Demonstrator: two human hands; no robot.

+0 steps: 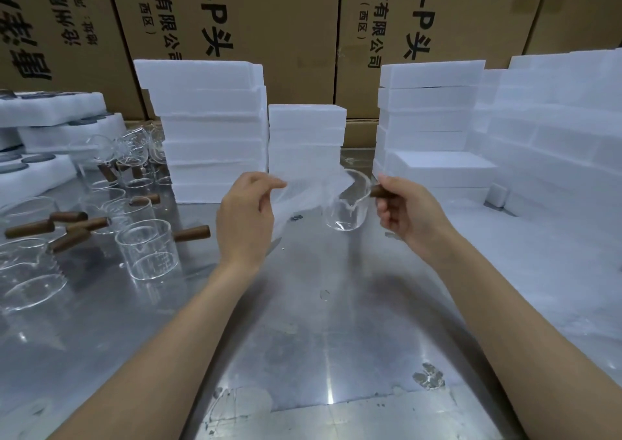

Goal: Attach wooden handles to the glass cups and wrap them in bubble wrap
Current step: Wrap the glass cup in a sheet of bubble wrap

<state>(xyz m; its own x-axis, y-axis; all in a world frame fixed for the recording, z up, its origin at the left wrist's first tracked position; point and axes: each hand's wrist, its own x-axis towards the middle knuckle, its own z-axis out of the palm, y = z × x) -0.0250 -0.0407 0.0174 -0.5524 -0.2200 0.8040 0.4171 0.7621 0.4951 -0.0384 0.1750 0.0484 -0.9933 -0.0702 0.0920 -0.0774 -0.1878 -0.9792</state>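
The right hand (405, 209) grips the wooden handle (379, 190) of a glass cup (346, 209), holding it tilted above the middle of the metal table (303, 322). The left hand (245, 219) pinches a sheet of bubble wrap (303, 189) touching the cup's left side. More handled cups (144, 248) stand to the left, and white foam stacks (208, 130) rise at the far side.

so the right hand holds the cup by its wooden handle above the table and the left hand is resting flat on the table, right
Not quite. The left hand is not flat on the table: the head view shows it raised, pinching a sheet of bubble wrap next to the cup. The rest holds: the right hand holds the cup by its wooden handle above the table.
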